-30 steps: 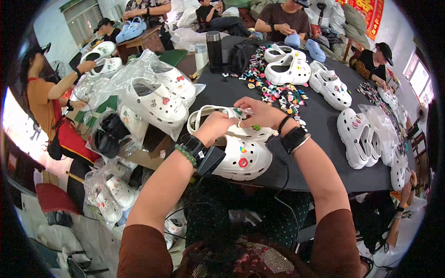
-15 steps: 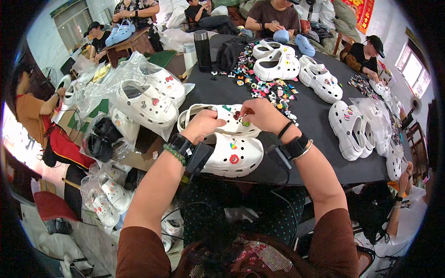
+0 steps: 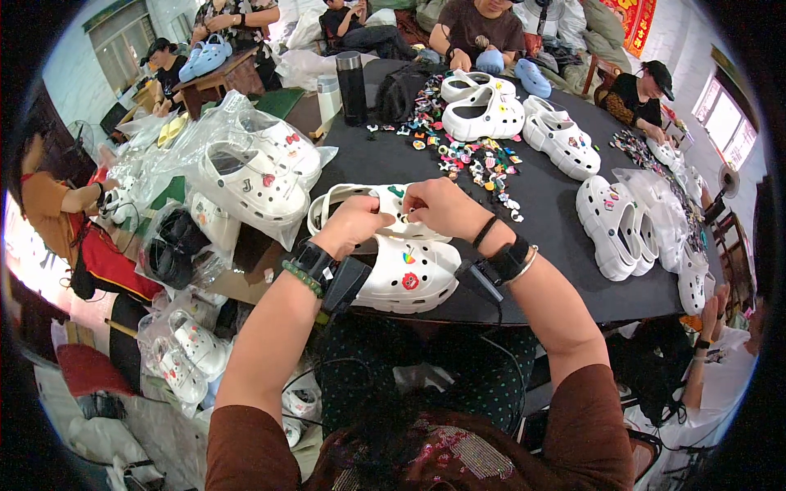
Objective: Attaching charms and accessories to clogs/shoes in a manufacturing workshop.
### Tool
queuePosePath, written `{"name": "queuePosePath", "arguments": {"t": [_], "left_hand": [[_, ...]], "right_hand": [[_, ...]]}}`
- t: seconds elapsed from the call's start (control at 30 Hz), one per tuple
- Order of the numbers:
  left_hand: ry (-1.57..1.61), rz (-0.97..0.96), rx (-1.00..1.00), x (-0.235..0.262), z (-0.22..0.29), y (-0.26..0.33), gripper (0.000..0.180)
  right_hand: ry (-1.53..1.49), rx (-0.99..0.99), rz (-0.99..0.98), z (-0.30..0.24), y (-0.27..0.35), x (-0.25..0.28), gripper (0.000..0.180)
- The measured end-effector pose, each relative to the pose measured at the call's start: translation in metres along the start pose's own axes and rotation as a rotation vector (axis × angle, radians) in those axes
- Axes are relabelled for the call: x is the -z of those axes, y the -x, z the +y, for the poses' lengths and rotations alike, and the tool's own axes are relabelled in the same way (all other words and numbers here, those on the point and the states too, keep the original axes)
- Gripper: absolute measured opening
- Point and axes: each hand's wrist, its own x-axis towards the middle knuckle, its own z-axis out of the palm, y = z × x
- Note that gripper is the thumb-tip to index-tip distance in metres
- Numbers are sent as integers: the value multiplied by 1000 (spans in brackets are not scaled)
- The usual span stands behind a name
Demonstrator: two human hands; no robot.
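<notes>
Two white clogs lie side by side at the table's near edge. My left hand (image 3: 354,224) is closed on the farther clog (image 3: 331,204), thumb and fingers around its side near the heel opening. Over the top of this clog, my right hand (image 3: 444,210) is closed in a pinch; a small dark and yellowish bit shows at its fingertips, too small to name. A green charm sits on the clog just beside those fingers, and the hand covers the toe. The nearer clog (image 3: 426,274) carries a rainbow-coloured charm (image 3: 409,257) and a red round charm (image 3: 409,281).
Loose colourful charms (image 3: 483,159) are heaped beyond my hands on the black table (image 3: 565,299). More white clogs (image 3: 485,114) stand behind and at right. Bagged clogs (image 3: 262,176) crowd the left. A black bottle (image 3: 351,88) stands at the back. Several people work around.
My right hand has shifted left along the farther clog, from its toe charms toward the middle, and now covers the red and green charms. My left hand keeps its hold.
</notes>
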Motion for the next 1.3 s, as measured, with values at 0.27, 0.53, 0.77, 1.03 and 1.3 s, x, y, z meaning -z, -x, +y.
{"name": "queuePosePath", "arguments": {"t": [0.27,0.53,0.77,1.03,1.3], "left_hand": [[-7,-5,56,4,-11,-4,17],[85,20,75,-1,-14,-6,18],[251,5,70,-5,-11,1,20],[184,-4,25,-7,-10,0,23],[-20,57,84,-4,-15,-6,23]], "right_hand": [[93,56,-12,0,-17,-8,8],[-70,-171,-241,-3,-26,7,12],[-51,-176,-327,-2,-32,9,11],[-224,-179,-303,19,-29,6,15],[133,51,-40,11,-24,-11,16]]}}
